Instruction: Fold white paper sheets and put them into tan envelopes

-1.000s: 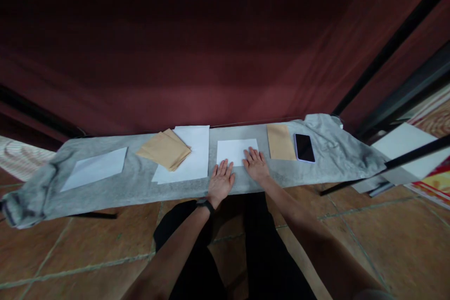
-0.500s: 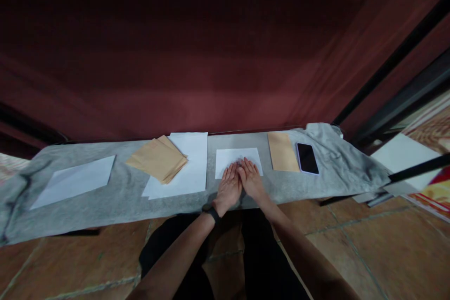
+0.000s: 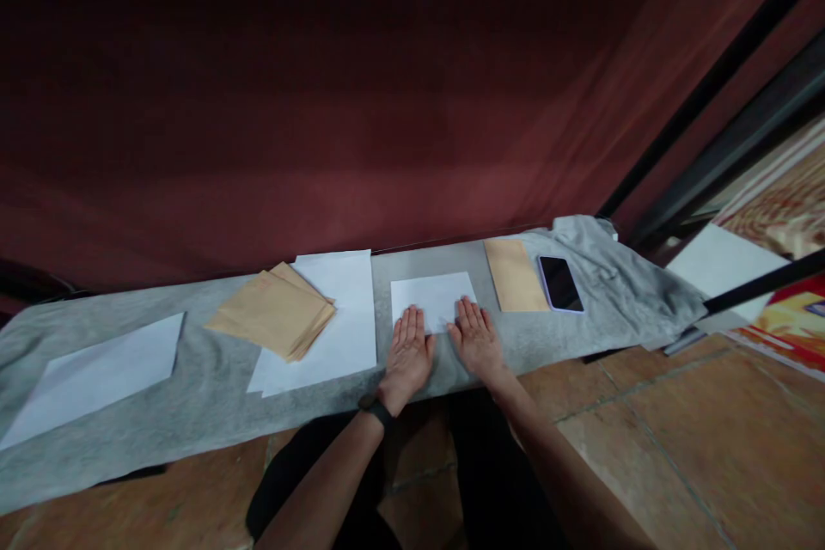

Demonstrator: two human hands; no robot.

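Note:
A small folded white sheet (image 3: 433,299) lies on the grey cloth-covered bench (image 3: 212,378) in front of me. My left hand (image 3: 407,354) rests flat with fingers stretched out, its fingertips on the sheet's near left corner; a dark band sits on that wrist. My right hand (image 3: 477,342) lies flat too, fingertips on the sheet's near right corner. Neither hand holds anything.
A stack of tan envelopes (image 3: 274,320) lies on a larger white sheet (image 3: 335,326) to the left. Farther left is another white paper (image 3: 96,378). Right of the hands lie a single tan envelope (image 3: 514,275) and a dark phone (image 3: 560,283). A dark red curtain hangs behind.
My hands met at the middle of the small sheet half a second ago; they have since slid apart toward its near corners. The view has shifted slightly.

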